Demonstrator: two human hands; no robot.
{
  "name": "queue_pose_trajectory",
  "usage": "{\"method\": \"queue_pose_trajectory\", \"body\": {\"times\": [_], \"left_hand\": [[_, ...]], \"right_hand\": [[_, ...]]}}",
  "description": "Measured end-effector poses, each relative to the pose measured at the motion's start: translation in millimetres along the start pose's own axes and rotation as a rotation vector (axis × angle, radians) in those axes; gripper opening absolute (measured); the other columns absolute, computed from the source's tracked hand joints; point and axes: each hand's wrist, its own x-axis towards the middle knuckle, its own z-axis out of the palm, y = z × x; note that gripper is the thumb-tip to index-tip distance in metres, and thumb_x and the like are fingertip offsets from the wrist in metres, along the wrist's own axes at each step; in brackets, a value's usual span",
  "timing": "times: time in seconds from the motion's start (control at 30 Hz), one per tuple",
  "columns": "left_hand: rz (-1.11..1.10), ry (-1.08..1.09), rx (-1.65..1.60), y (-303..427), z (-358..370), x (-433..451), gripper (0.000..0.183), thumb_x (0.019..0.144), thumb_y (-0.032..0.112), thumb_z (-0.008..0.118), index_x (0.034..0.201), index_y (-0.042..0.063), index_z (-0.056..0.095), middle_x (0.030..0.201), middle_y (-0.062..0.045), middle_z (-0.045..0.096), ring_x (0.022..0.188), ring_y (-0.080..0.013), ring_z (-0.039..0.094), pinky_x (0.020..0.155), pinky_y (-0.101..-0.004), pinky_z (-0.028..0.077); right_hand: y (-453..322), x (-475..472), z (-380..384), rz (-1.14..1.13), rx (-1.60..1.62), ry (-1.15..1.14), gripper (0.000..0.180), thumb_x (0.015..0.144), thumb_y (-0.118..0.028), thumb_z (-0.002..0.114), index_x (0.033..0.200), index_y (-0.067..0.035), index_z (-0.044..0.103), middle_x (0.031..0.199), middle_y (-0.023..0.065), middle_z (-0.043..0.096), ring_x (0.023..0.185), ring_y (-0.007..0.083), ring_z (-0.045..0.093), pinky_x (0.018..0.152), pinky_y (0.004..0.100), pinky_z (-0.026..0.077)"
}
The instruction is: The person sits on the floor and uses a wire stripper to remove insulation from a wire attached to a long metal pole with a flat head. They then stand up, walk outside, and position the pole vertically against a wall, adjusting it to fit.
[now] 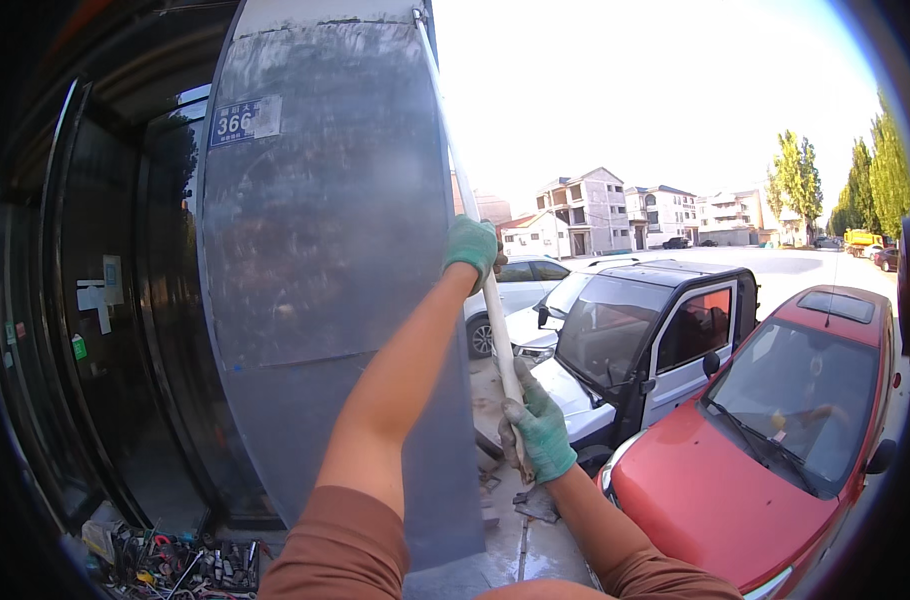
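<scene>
Both of my hands wear green work gloves and grip a long white pole (452, 135), which slants up along the right edge of a grey wall panel (327, 210). My left hand (471, 251) is closed around the pole at mid-length. Lower down, my right hand (537, 427) grips it near its bottom end, where some cloth-like wrapping shows. The pole's top meets the panel's upper right corner; what is fitted there is too small to tell. Smudges and pale streaks cover the panel, and a seam crosses it low down. A blue number plate with writing (245, 121) is fixed on it.
Dark glass doors (102, 300) stand at left, with a heap of hand tools (184, 562) on the ground below. Close on the right are parked a red car (770, 442) and a small white-and-black vehicle (650, 322). Rubble (537, 504) lies by the panel's foot.
</scene>
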Motion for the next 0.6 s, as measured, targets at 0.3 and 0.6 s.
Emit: {"method": "queue_pose_trajectory", "body": {"times": [0.3, 0.6], "left_hand": [[0.15, 0.056, 0.233, -23, -12, 45, 0.033, 0.098, 0.025, 0.055, 0.111, -0.005, 0.054, 0.088, -0.019, 0.069, 0.062, -0.0273, 0.069, 0.052, -0.0361, 0.055], [0.193, 0.032, 0.324, -29, 3, 65, 0.036, 0.098, 0.023, 0.053, 0.114, -0.009, 0.049, 0.087, -0.025, 0.069, 0.065, -0.031, 0.072, 0.053, -0.0403, 0.057]], "right_hand": [[16, -25, -8, -0.034, -0.185, 0.018, 0.066, 0.091, -0.004, 0.062, 0.151, -0.003, 0.037, 0.102, 0.0035, 0.063, 0.069, 0.0062, 0.056, 0.062, 0.0209, 0.049], [-27, 47, -21, -0.038, -0.185, -0.089, 0.067, 0.092, -0.013, 0.065, 0.153, -0.01, 0.036, 0.095, 0.0043, 0.063, 0.071, 0.0105, 0.06, 0.055, 0.0233, 0.05]]}}
